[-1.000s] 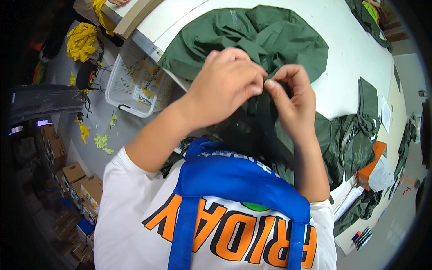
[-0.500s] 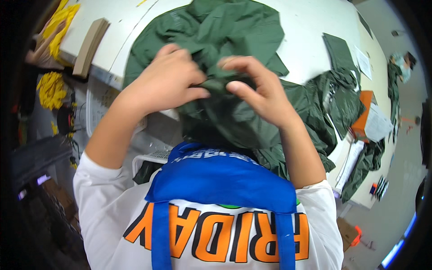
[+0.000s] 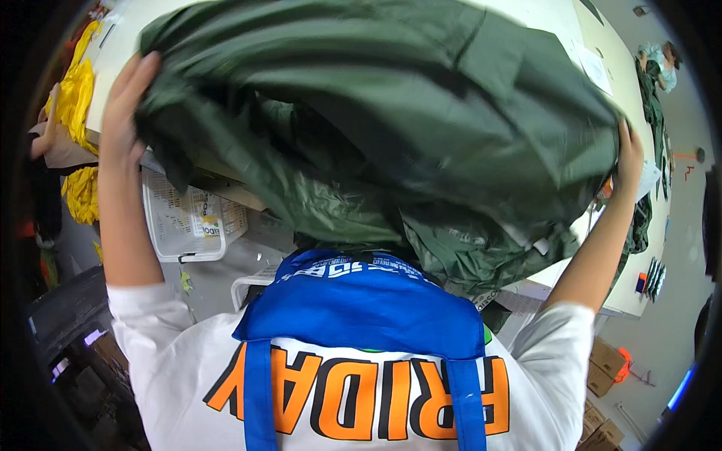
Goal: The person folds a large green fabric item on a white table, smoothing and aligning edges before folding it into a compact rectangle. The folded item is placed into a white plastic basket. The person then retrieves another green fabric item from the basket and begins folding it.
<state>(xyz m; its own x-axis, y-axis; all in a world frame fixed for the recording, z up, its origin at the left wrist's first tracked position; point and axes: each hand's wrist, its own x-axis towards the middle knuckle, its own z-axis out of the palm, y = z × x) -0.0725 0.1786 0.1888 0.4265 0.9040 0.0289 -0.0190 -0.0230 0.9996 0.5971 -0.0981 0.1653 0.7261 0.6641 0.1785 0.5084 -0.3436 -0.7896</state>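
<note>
A dark green, glossy raincoat (image 3: 391, 98) is spread wide between my hands, raised and billowing over the white table. On its left edge, my left hand (image 3: 128, 101) is closed and somewhat blurred. My right hand (image 3: 630, 156) grips the opposite edge at the far right, with its fingers curled over the cloth. Both arms are stretched well apart. Lower folds of the green cloth hang over the table's near edge, in front of the blue apron (image 3: 361, 304) that I wear.
A white plastic basket (image 3: 184, 225) stands below the table's left edge. Yellow cloth (image 3: 79, 105) lies at the far left beside another person's arm (image 3: 50, 124). Paper (image 3: 593, 68) rests on the table (image 3: 628, 83) at right. Cardboard boxes (image 3: 604, 368) sit lower right.
My hands have moved from close together at the middle to far apart. The crumpled green raincoat has been lifted and opened out between them, covering most of the table.
</note>
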